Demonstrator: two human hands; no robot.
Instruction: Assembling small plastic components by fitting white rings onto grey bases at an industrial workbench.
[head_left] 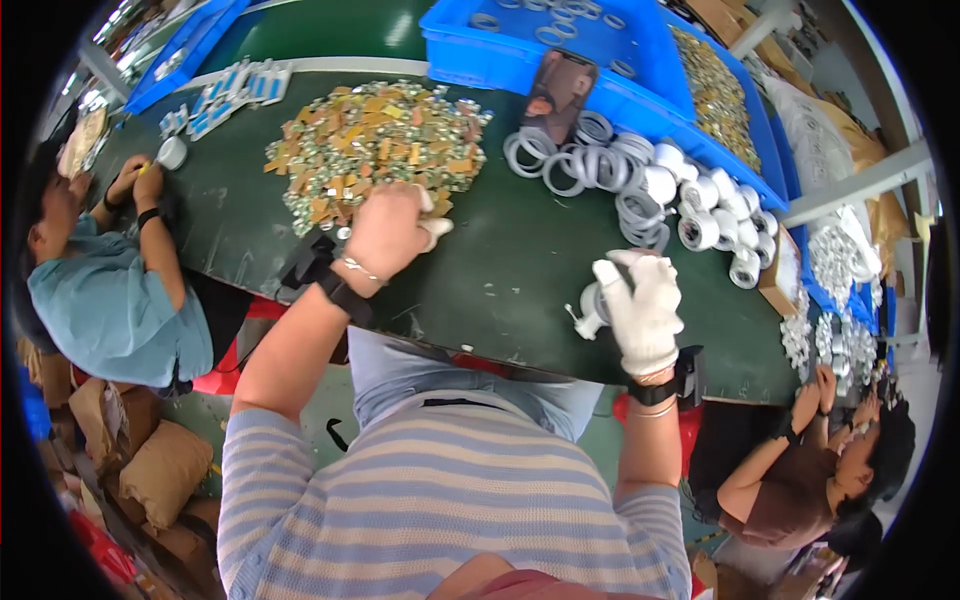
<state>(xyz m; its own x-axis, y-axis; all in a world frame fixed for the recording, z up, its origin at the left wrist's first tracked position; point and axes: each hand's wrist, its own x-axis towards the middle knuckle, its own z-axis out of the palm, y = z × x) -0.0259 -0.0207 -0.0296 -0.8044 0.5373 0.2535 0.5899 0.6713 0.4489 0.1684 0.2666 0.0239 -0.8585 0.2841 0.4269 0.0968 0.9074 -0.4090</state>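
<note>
My left hand (392, 232), bare at the back with white coverings on some fingertips, reaches to the near edge of a large pile of small gold and clear glinting pieces (375, 140). Its fingers are bent inward, and whatever lies between them is hidden. My right hand (645, 308), in a white glove, is over the table to the right. Its fingers are curled against a white and grey round part (592, 308) with a small tab sticking out toward the lower left. Grey rings (600, 165) and white cylindrical parts (700, 205) lie beyond the right hand.
Blue bins (475, 55) stand at the far side, one holding loose rings. A phone-like dark slab (558, 95) leans there. White and blue strips (235, 95) lie far left. One co-worker (120, 290) sits at left, another (790, 480) at right. The table's near edge (500, 355) runs before me.
</note>
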